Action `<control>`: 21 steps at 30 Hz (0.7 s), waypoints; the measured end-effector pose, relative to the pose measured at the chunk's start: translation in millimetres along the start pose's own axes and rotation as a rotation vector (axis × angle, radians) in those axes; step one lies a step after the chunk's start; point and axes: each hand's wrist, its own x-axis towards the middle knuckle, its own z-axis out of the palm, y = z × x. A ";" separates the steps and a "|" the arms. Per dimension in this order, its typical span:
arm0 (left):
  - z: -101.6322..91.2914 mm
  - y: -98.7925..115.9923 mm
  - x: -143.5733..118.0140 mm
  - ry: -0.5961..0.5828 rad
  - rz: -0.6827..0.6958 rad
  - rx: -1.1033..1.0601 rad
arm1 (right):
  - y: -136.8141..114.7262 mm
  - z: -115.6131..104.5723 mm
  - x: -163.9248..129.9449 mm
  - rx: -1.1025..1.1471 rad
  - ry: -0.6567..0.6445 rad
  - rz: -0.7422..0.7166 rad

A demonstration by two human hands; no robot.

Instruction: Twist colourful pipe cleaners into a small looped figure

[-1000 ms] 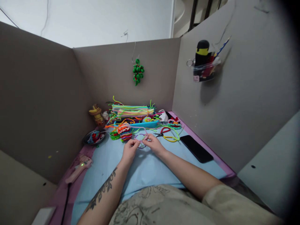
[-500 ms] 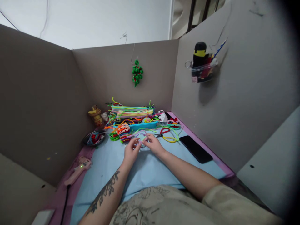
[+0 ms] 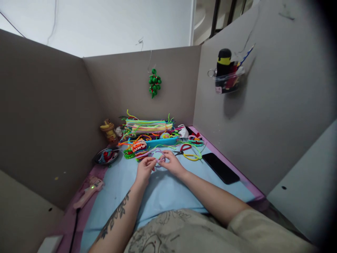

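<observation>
Over the light blue cloth, my left hand point(image 3: 145, 168) and my right hand point(image 3: 170, 163) pinch a thin lilac pipe cleaner point(image 3: 155, 150) between them, fingertips almost touching. The pipe cleaner curves in a loop above and below the fingers; its exact shape is partly hidden by them. Just behind the left hand lie braided pipe-cleaner pieces, one orange and pink point(image 3: 139, 145), and a bundle of several colours. To the right of my right hand rest scissors point(image 3: 184, 151) with red and yellow handles, a green strand looping beside them.
A blue tray point(image 3: 163, 141) heaped with pipe cleaners stands at the back. A black phone point(image 3: 220, 168) lies on the right. On the left are a dark bowl point(image 3: 106, 155) and a pink glue gun point(image 3: 89, 192) with a lit green light and cord. Grey panels surround the table.
My left hand has moved slightly left and turned, its fingers now curled more closely together. My right hand stays nearly in place. The pipe cleaner loop looks more open.
</observation>
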 end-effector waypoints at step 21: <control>3.0 -3.9 -3.0 -0.025 0.154 0.074 | 5.3 6.6 -0.8 0.187 0.052 0.102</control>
